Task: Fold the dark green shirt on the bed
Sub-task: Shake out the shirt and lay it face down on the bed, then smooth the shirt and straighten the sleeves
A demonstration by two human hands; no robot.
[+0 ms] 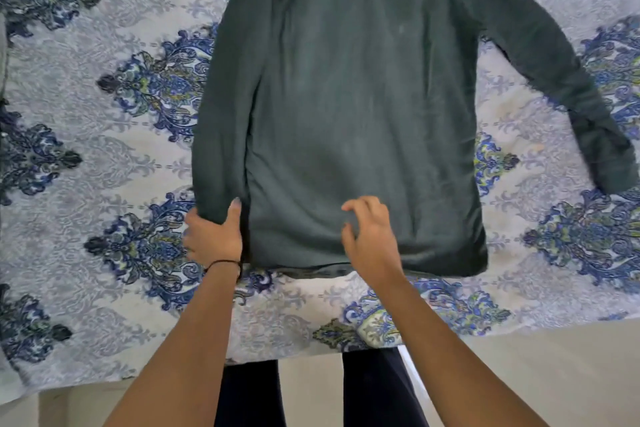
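Bed point(86, 114), paisley cover. Shirt point(346, 97) lies flat on it, left side folded inward, right sleeve spread out. Left hand point(213, 236) grips the folded edge near the hem. Right hand point(370, 236) at the hem, fingers loosely curled, holding nothing; contact unclear. Black band point(225, 263) on left wrist.

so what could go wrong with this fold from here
The left hand grips only the bottom of the folded edge of the shirt; a tug could skew that fold higher up. The right sleeve sprawls off to the side and may bunch when folded in. The right hand seems not to pin the hem, so the shirt could slide on the sheet.
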